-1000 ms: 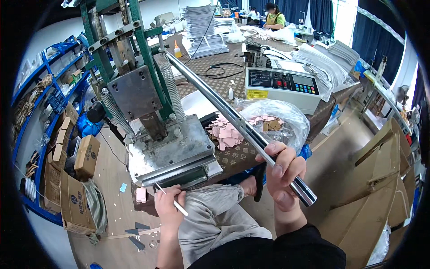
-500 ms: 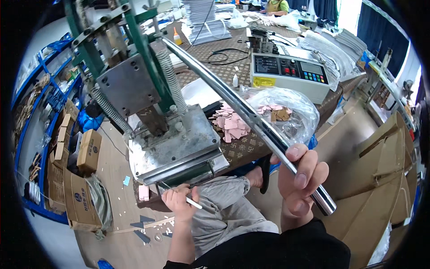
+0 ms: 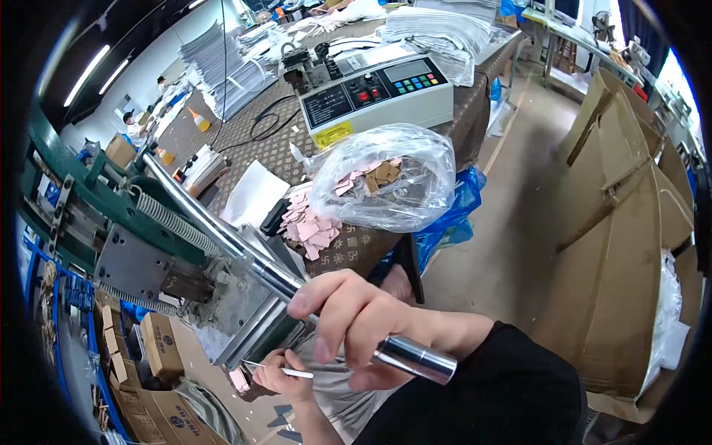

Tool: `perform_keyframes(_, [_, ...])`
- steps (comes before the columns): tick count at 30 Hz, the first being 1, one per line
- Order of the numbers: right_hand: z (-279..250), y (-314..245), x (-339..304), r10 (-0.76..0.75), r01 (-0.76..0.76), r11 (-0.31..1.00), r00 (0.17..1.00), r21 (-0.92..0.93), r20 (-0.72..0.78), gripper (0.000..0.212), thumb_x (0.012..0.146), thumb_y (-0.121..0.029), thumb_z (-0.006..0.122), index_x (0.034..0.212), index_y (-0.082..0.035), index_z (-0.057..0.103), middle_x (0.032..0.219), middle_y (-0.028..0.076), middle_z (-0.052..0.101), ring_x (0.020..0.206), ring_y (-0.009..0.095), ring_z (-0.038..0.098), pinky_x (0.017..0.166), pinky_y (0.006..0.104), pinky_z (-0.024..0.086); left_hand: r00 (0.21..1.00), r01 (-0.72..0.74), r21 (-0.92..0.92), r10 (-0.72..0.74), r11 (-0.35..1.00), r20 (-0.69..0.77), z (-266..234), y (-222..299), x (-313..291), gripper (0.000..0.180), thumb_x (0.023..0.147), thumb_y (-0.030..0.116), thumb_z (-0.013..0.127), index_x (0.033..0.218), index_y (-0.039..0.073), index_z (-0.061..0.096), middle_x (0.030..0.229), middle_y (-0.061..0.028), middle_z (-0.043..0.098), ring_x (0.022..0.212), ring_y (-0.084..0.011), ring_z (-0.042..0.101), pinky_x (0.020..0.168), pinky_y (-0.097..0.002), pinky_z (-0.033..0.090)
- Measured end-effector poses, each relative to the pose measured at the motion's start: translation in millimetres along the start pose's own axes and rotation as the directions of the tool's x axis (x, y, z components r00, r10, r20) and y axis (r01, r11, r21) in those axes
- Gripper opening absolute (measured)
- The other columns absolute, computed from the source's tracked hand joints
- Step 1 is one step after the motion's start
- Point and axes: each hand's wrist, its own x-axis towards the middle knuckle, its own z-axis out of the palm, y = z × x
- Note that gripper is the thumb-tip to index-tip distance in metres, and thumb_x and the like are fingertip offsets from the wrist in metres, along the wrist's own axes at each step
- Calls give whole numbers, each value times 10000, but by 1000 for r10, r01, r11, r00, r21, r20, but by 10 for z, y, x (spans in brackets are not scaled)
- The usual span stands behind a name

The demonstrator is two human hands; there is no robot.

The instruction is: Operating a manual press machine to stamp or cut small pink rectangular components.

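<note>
My right hand (image 3: 363,322) is closed around the lower part of a shiny metal lever (image 3: 215,230), which rises to a green hand press (image 3: 141,245) on the left. Low beside the press's front edge, my left hand (image 3: 280,373) holds a thin pointed tool with a white handle (image 3: 298,373). The tool's tip is close to the press bed's edge, and I cannot tell whether it touches. A small stack of pink pieces (image 3: 239,380) lies next to that tip. What lies under the press head is hidden from here.
A heap of pink pieces (image 3: 310,230) lies on the patterned tabletop (image 3: 345,256), beside a clear plastic bag (image 3: 423,185) with pink and brown pieces. Behind stands a control box (image 3: 386,96) with coloured buttons. Cardboard sheets (image 3: 615,259) lean at the right; cartons (image 3: 162,345) stand lower left.
The view has swung right and tilted, so the press and table sit further left. My right hand still grips the lever, and my left hand still holds the white-handled tool near the press edge.
</note>
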Motion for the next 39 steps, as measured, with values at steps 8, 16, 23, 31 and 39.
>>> perform_keyframes(8, [-526, 28, -83, 270, -258, 870, 962, -421, -32, 424, 887, -138, 752, 1258, -69, 559, 1308, 136, 593, 1324, 370, 485, 1132, 493, 377, 999, 14, 97, -19, 995, 46, 28, -11, -31, 226, 888, 169, 706, 816, 114, 499, 811, -54, 667, 748, -281, 565, 831, -423, 388])
perform_keyframes(16, [-2497, 849, 114, 871, -354, -79, 430, -932, -237, 363, 1002, -322, 564, 1185, -39, 699, 1233, 243, 667, 1162, 408, 627, 1018, 472, 481, 1000, -11, 197, 8, 980, 16, 10, 30, 31, 257, 873, 168, 710, 793, 122, 470, 805, -59, 672, 739, -276, 555, 804, -409, 378])
perform_keyframes(23, [-2984, 1487, 352, 918, -158, -260, 264, -953, -295, 581, 932, -521, 609, 1341, -112, 664, 1347, 257, 631, 1234, 423, 606, 1088, 462, 462, 996, 35, 182, -49, 983, 71, 14, 32, 31, 245, 847, 165, 714, 790, 131, 479, 824, -55, 688, 750, -275, 560, 819, -417, 375])
perform_keyframes(31, [-2816, 1629, -67, 838, -173, -415, 309, -893, -449, 835, 770, -584, 778, 1403, -65, 612, 1616, 193, 399, 1450, 433, 410, 1188, 531, 364, 992, 92, 91, -99, 992, 76, -19, 20, -19, 225, 808, 175, 749, 830, 154, 527, 875, -27, 703, 802, -265, 580, 842, -415, 373])
perform_keyframes(39, [-3050, 1727, 45, 839, -384, -449, 130, -807, -528, 783, 816, -590, 755, 1393, -79, 617, 1398, 215, 629, 1295, 353, 599, 1111, 435, 462, 996, 66, 58, -69, 996, 59, -42, 96, 59, 212, 818, 146, 723, 821, 134, 511, 870, -49, 698, 781, -274, 574, 836, -424, 375])
